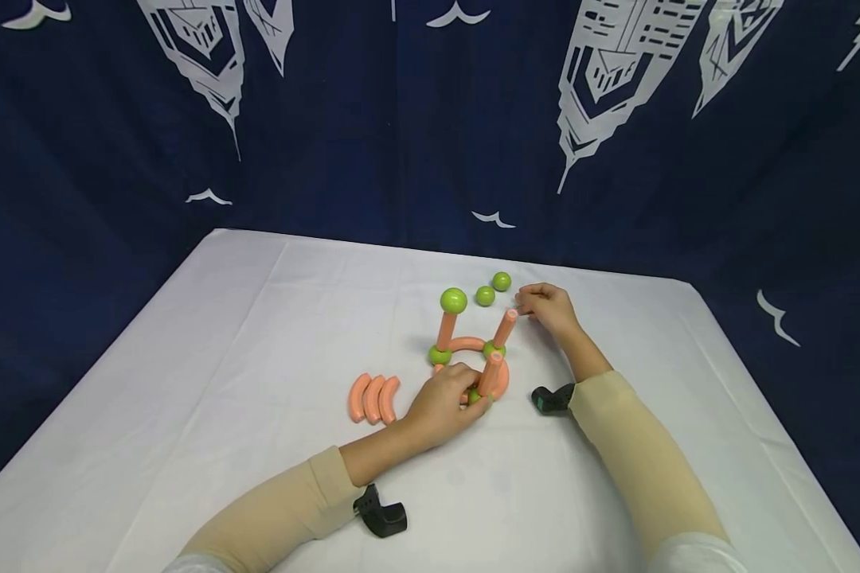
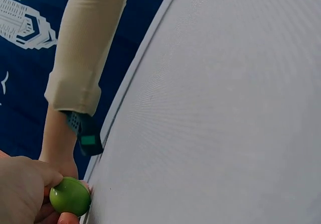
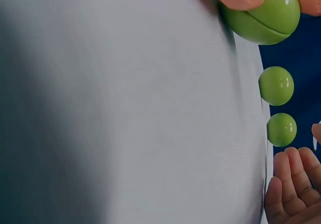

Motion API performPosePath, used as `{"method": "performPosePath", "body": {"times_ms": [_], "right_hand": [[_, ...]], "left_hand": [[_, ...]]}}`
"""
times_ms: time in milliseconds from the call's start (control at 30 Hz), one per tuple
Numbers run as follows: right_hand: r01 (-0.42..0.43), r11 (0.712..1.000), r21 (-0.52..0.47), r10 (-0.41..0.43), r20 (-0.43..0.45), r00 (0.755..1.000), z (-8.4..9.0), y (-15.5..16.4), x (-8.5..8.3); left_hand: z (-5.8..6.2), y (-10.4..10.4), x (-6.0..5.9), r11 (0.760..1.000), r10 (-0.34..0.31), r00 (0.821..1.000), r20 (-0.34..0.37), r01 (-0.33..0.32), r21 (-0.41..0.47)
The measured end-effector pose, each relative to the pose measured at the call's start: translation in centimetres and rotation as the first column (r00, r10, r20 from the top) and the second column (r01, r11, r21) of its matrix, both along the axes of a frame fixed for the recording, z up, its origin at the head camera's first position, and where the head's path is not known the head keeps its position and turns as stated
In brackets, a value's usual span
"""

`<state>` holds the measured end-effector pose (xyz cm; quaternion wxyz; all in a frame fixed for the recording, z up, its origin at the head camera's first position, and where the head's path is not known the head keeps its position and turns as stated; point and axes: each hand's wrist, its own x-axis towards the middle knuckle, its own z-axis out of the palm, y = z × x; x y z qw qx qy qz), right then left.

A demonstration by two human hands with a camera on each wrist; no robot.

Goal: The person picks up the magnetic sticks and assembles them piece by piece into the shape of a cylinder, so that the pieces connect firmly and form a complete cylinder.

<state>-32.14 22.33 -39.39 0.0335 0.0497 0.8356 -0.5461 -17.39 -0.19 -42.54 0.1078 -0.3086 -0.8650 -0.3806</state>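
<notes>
"Where does the toy frame sit, and what has hold of it?"

"It stands on the white tabletop. The left hand grips its near side, thumb and fingers closed around the green joint ball at the foot of a straight stick."

"And the right hand?"

"Right of the frame's far part, near the two loose balls that lie behind the frame. Its fingers are only gently bent, and I see nothing in them."

"How would you expect the frame to handle?"

"Light and stiff, I'd judge. The balls shine like hard, smooth plastic, so they may be a little slippery. Breaking seems unlikely, but the joints might twist or pop apart."

"So where is best to take hold?"

"Low, at a joint ball, as the left hand does. Pulling at the top of an upright stick could work its joint loose."

"And the curved pieces?"

"Three lie side by side left of the frame, probably just as light; pinch each at its middle."
</notes>
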Motion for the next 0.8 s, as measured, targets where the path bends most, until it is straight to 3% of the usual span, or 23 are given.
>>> {"method": "performPosePath", "body": {"times_ms": [300, 567, 800], "right_hand": [[0.063, 0.998, 0.024, -0.063, 0.005, 0.998, -0.3, -0.7, -2.2], [0.033, 0.987, 0.156, -0.038, 0.028, 0.999, -0.6, -1.3, -3.2], [-0.049, 0.960, 0.276, 0.051, -0.001, 0.999, -0.5, -1.5, -3.6]], "left_hand": [[0.1, 0.1, 0.0, 1.000, -0.001, 1.000, -0.003, 0.001, -0.011], [0.0, 0.0, 0.0, 0.999, 0.006, 1.000, -0.030, -0.007, -0.033], [0.0, -0.1, 0.0, 0.999, 0.001, 0.999, -0.041, -0.003, -0.036]]}}
